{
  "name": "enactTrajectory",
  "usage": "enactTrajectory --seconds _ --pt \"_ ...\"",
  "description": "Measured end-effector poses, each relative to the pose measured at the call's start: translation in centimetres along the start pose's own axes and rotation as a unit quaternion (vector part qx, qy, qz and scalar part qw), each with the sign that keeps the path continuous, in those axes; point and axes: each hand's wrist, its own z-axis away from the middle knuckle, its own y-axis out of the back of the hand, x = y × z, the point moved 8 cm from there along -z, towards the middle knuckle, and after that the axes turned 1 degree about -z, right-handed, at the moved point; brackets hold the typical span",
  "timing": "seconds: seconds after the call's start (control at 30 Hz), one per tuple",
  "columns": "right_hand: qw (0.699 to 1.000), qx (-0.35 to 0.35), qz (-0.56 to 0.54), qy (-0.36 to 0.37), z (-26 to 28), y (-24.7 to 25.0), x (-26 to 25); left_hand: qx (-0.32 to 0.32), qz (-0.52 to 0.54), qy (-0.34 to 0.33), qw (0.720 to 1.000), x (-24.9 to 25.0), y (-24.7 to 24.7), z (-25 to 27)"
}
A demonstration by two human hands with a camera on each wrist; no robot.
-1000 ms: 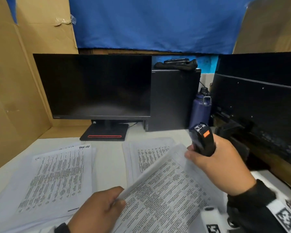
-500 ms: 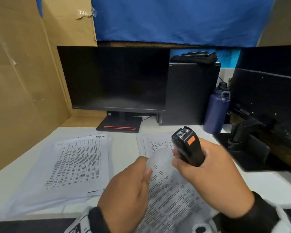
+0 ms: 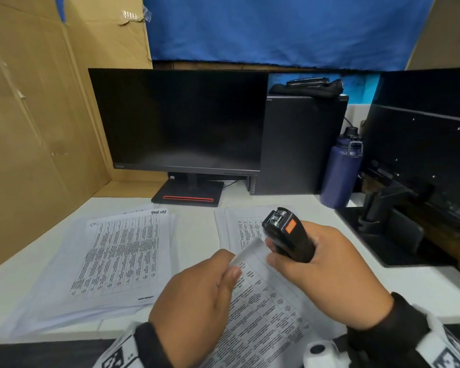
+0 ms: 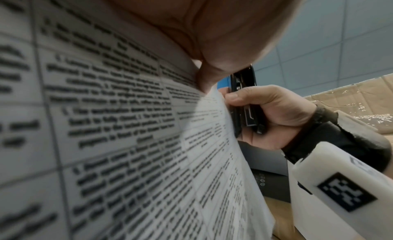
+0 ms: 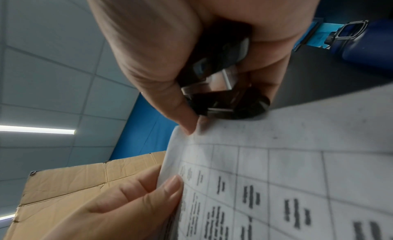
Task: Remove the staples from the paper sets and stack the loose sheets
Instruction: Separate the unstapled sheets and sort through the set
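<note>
In the head view my left hand (image 3: pixel 231 270) pinches the top corner of a printed paper set (image 3: pixel 260 314) that is lifted off the white desk. My right hand (image 3: pixel 272 252) grips a black staple remover (image 3: pixel 287 232) with an orange label, its metal end pointing up. The right fingertips touch the same paper corner. The left wrist view shows the paper set (image 4: pixel 127 126) close up, and the staple remover (image 4: pixel 246 99) just behind its edge. In the right wrist view the staple remover (image 5: pixel 221 96) sits right above the corner of the paper set (image 5: pixel 276 168). No staple can be made out.
A stack of printed sheets (image 3: pixel 117 261) lies on the desk at the left, more sheets (image 3: pixel 237 224) behind my hands. At the back are a dark monitor (image 3: pixel 181 120), a computer tower (image 3: pixel 298 144), a blue bottle (image 3: pixel 340 171) and a second monitor (image 3: pixel 425 144). A cardboard wall (image 3: pixel 37 128) closes the left.
My left hand slid from the paper set's lower edge up to its top corner, beside the staple remover. The right hand came nearer with the tool.
</note>
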Motion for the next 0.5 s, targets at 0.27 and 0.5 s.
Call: enactTrajectory --seconds 0.27,0.5 --pt "0.906 0.198 -0.355 -0.122 -0.4 1.7 2.7 0.004 -0.026 -0.030 0.999 0.2 0.1 0.1" --pt "0.931 0.186 -0.289 -0.125 0.5 -0.9 2.7 0.011 -0.054 -0.047 0.997 1.4 -0.7 0.7"
